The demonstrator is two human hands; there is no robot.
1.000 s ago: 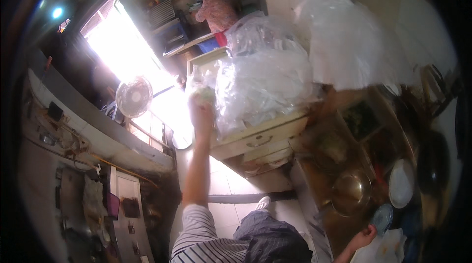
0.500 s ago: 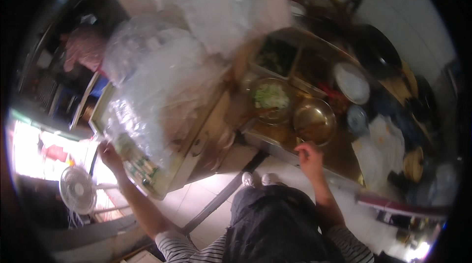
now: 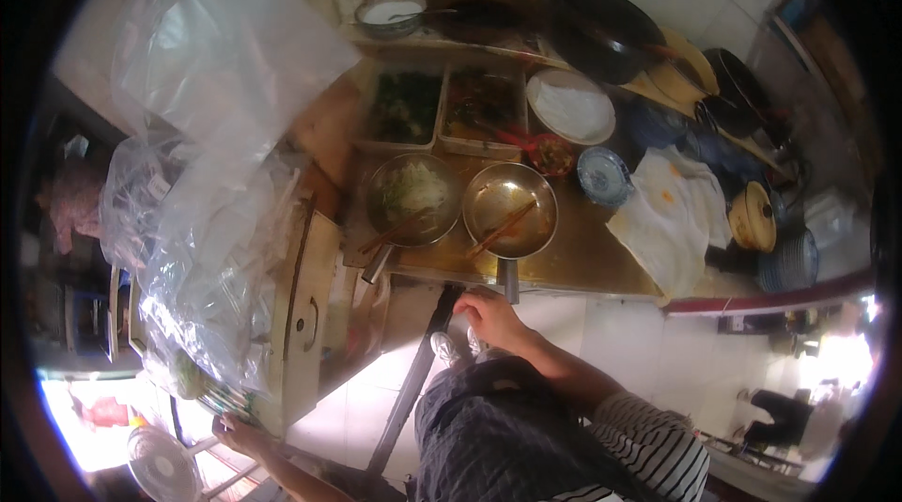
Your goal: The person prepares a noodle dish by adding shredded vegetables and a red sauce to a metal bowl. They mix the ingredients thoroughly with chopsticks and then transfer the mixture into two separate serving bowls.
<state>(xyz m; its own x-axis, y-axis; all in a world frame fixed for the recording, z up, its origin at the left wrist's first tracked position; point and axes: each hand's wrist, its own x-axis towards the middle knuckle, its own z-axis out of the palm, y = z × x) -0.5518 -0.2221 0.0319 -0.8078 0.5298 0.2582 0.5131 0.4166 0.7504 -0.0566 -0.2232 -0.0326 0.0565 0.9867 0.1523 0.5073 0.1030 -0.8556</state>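
Right hand at frame centre, just below the desk edge, fingers curled loosely beside the handle of the right-hand metal pan; cannot tell if they touch it. That pan sits at centre, nearly empty, one pair of chopsticks lying across it. Just left of it a second metal pan holds pale shredded vegetables, with its own chopsticks. Above them, two rectangular trays: the left one has dark greens, the right one mixed cooked food. One white plate to their right; one small patterned bowl below it. One dark wok at upper centre-right. Left hand at lower left, by the corner of a wooden cabinet piled with clear plastic bags; finger spread cannot be told.
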